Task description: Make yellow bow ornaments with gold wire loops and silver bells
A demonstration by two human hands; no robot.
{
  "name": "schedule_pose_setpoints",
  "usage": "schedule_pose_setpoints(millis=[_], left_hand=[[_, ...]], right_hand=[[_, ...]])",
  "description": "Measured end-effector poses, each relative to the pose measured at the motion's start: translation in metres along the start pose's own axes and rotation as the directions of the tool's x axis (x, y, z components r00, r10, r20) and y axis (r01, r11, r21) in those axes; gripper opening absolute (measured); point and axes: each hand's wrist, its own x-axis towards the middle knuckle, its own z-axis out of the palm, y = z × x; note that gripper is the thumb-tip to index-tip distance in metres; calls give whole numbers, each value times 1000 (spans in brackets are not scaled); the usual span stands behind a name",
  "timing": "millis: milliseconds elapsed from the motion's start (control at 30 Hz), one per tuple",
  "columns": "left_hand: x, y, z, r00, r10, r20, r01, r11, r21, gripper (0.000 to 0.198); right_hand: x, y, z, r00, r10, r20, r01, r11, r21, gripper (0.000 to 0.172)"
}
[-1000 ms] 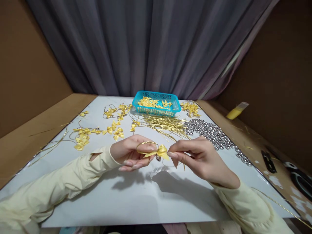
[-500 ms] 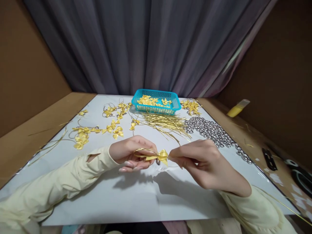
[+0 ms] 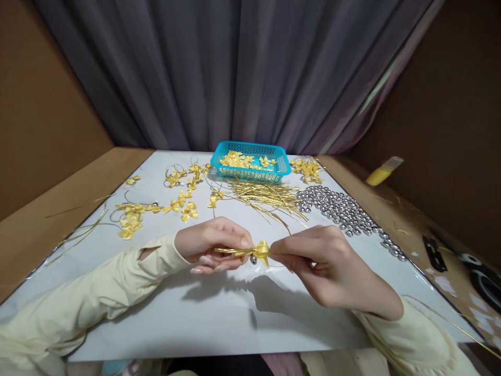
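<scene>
A yellow ribbon bow (image 3: 261, 250) with a gold cord loop (image 3: 229, 251) is held between my two hands above the white table. My left hand (image 3: 217, 245) pinches the loop and the bow's left side, its lower fingers curled underneath. A small silver bell-like bead (image 3: 253, 259) hangs just under the bow, beside my left fingertips. My right hand (image 3: 324, 261) closes thumb and forefinger at the bow's right edge; a thin cord end shows below those fingers. Exactly what the right fingertips grip is partly hidden.
Behind the hands stands a blue basket (image 3: 250, 175) of yellow bows. Gold cords (image 3: 270, 196) lie before it, silver beads (image 3: 340, 209) to their right. Finished-looking bows with loops (image 3: 131, 222) are scattered left. A black cutter (image 3: 434, 254) and scissors (image 3: 485, 282) lie at the right edge.
My left thumb has come down onto the cord beside the bow, and the loop, rounded before, now looks flattened. The right hand stays nearly in place.
</scene>
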Motion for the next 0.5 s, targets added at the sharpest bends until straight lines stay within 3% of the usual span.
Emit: schedule_pose_setpoints(millis=[300,500], left_hand=[[-1,-1,-1,1000,25,11,-25,1000,-14,17],[0,0,-1,999,49,5,-49,999,-6,18]], right_hand=[[6,-2,1,997,74,-27,-69,987,144,18],[5,-2,3,996,68,-61,-60,991,118,19]])
